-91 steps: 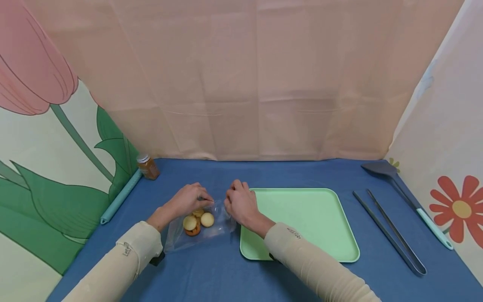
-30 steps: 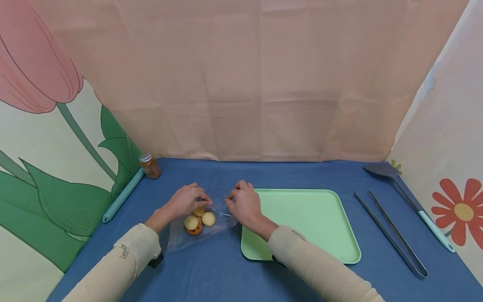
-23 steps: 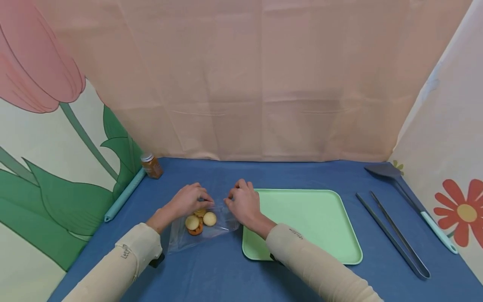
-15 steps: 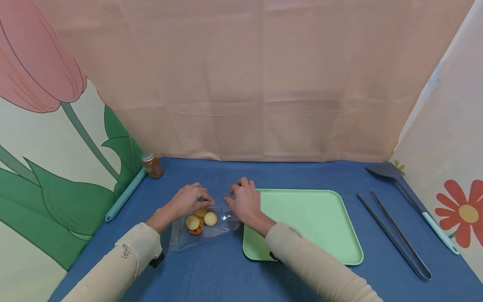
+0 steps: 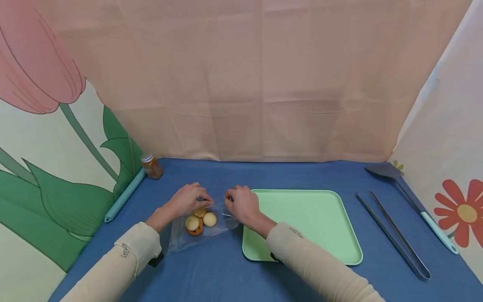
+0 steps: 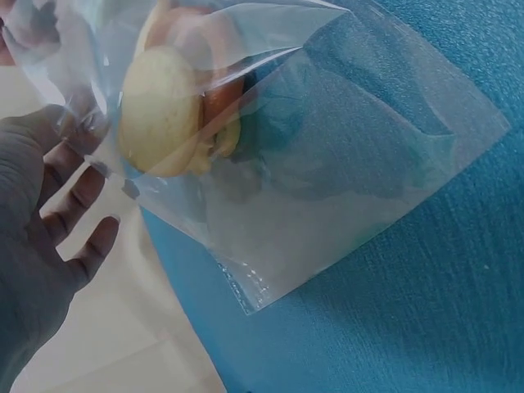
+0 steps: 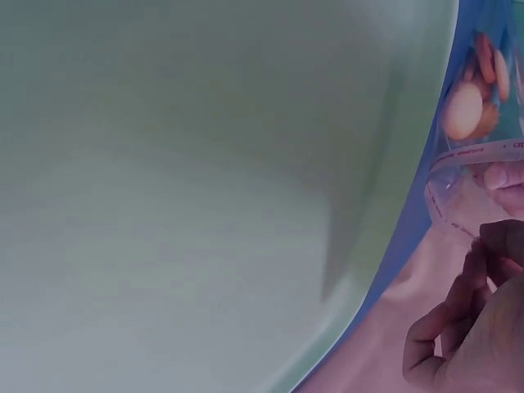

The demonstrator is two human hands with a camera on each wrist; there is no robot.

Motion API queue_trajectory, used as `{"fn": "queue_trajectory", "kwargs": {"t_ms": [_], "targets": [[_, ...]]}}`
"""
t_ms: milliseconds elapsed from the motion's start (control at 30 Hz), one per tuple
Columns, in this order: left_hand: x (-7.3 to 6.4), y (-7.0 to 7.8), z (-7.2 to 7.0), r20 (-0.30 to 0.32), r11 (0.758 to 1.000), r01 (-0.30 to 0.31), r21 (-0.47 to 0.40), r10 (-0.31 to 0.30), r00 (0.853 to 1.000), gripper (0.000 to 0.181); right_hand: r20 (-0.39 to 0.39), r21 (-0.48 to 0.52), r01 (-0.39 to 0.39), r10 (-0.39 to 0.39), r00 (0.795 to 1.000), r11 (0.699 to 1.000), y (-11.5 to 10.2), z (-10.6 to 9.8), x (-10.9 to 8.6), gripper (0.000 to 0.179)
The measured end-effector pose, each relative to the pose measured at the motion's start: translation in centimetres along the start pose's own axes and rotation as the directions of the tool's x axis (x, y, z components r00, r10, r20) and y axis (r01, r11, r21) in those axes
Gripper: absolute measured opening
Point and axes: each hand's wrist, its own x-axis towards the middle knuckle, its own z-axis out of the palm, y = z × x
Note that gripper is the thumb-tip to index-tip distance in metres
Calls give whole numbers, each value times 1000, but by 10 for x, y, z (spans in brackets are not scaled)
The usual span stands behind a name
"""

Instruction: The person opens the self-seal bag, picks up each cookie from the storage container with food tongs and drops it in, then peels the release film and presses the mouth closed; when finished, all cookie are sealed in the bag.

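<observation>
A clear plastic bag (image 5: pixel 181 241) lies on the cloth left of the tray, with several round cookies (image 5: pixel 209 219) inside, pale ones and an orange-brown one. My left hand (image 5: pixel 188 199) pinches the bag's far edge between thumb and forefinger; its other fingers are spread in the left wrist view, beside the clear film (image 6: pixel 327 188). At the bag's right corner, my right hand (image 5: pixel 243 205) pinches the edge with thumb and forefinger. The right wrist view shows a strip with reddish print (image 7: pixel 479 153) across the bag near its mouth, close to both hands' fingertips.
A pale green tray (image 5: pixel 309 222) sits right of the bag, under my right forearm. Farther right lie metal tongs (image 5: pixel 396 239) and a dark spatula (image 5: pixel 405 191) with a mint handle. A lidded jar (image 5: pixel 152 167) and a teal roll (image 5: pixel 124 196) are at the back left.
My right hand's fingers were raised and parted half a second ago; now they have come down and closed at the bag's corner. The left hand keeps its pinch, and the cookies have barely shifted.
</observation>
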Motion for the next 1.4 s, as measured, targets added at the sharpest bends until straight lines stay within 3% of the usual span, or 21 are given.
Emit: {"fn": "queue_trajectory", "kwargs": {"t_ms": [267, 500, 700, 1133, 1400], "targets": [[0, 1, -2, 2, 1000, -15, -4, 15, 1000, 13, 30, 44, 4, -5, 1000, 999, 1, -1, 0, 18], [1, 1, -1, 18, 1000, -9, -8, 9, 1000, 15, -53, -29, 31, -32, 998, 999, 3, 2, -3, 13], [1, 0, 0, 17, 1000, -14, -27, 14, 1000, 15, -87, -22, 21, -22, 996, 1000, 3, 4, -4, 9], [0, 1, 0, 3, 999, -30, -26, 30, 1000, 16, 7, 29, -12, 12, 1000, 1000, 4, 5, -5, 16], [2, 2, 0, -4, 999, -26, -27, 25, 1000, 14, -16, 7, 8, -8, 1000, 1000, 4, 5, -3, 14]]}}
